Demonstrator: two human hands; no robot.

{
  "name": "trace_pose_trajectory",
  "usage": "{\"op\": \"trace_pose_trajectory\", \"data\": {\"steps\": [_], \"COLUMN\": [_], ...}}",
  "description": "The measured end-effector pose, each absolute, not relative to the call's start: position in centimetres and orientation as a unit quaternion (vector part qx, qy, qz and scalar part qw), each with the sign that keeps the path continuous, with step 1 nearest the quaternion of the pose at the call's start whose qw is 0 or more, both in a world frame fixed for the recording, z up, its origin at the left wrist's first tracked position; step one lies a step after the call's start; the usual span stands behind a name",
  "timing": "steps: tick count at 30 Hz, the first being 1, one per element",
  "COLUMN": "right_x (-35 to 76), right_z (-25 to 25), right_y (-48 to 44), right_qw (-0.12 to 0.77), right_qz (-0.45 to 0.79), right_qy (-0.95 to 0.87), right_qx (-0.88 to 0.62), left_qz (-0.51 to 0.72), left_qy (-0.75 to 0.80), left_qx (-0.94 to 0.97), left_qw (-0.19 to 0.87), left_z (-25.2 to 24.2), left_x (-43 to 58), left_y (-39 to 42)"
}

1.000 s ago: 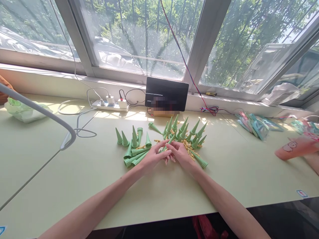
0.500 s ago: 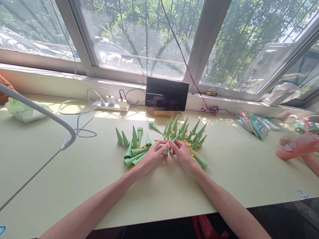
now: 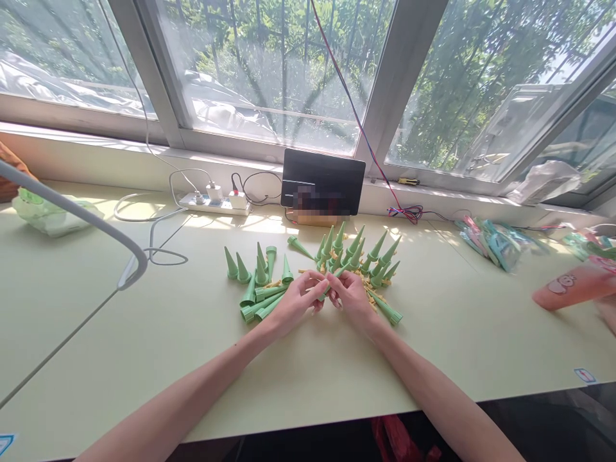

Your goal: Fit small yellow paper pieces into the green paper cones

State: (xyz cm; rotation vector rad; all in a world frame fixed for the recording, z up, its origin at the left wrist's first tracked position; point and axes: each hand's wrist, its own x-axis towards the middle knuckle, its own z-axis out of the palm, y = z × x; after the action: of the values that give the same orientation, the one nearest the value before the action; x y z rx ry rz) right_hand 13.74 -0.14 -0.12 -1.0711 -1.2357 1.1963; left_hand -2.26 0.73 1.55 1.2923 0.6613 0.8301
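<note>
Between both hands [image 3: 301, 296], green cone [image 3: 341, 271].

Strong daylight pours in through the windows [image 3: 269, 83], and there's a milky glare across the glass! Sunlit patches streak the far side of the table [image 3: 298, 385], close to the tablet [image 3: 322, 176], its lower part pixelated. Beneath the near edge, it's all deep shadow. Wide-angle distortion stretches the borders, an arm [image 3: 607, 313] smears at far right, and the fingers [image 3: 314, 293] come through small, short on fine detail.
</note>
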Motion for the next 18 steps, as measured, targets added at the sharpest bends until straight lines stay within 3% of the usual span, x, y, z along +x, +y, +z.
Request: {"op": "trace_pose_trajectory", "data": {"steps": [18], "right_x": [13.58], "right_z": [-0.15], "right_y": [-0.31], "right_qw": [0.532], "right_qz": [0.514], "right_qy": [-0.522], "right_qx": [-0.424], "left_qz": [0.36], "left_qy": [0.328], "left_qx": [0.568], "left_qw": [0.663], "left_z": [1.37], "left_x": [-2.29], "left_y": [0.54]}}
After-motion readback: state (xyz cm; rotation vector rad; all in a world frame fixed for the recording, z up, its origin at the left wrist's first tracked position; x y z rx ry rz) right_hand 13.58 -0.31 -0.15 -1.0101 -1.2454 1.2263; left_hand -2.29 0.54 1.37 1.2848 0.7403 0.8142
